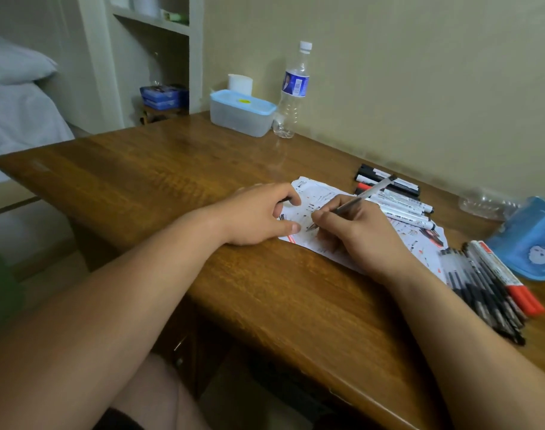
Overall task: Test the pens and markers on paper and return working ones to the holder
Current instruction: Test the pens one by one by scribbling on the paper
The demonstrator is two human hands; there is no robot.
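**Head view: pen tip down, test stroke in hand**

At the back of the glossy wooden desk (140, 169) sit a frosted tub (241, 114) with a pale-blue lid and a clear, ribbed water bottle (292, 94), both well out of play. Now the left hand (258, 215): its fingers are loosely curled and hold nothing, with the thumb and fingertips resting on the left edge of the paper (324, 193). That's a pin, I'd say, so the thin sheet won't slide under the nib. The sheet is a printed leaflet, white with red and black, lying flat near the desk's front edge.

Across to the pen (355, 201), a slim, clear-barrelled stick with its dark back end angled up and away. The tip is down at the paper, though any ink mark is too small to make out. The right hand (358, 234) has it in a writing pinch, fingers curled round the lower barrel and the heel of the hand on the sheet for steadiness.

Behind it, white and black markers (398, 197) lie side by side, partly on the paper. Further right is a fanned pile of dark pens (488, 290), within easy reach, with a red-capped marker (510, 280) alongside. At the far right comes the blue holder (531, 240), apparently tipped on its side.
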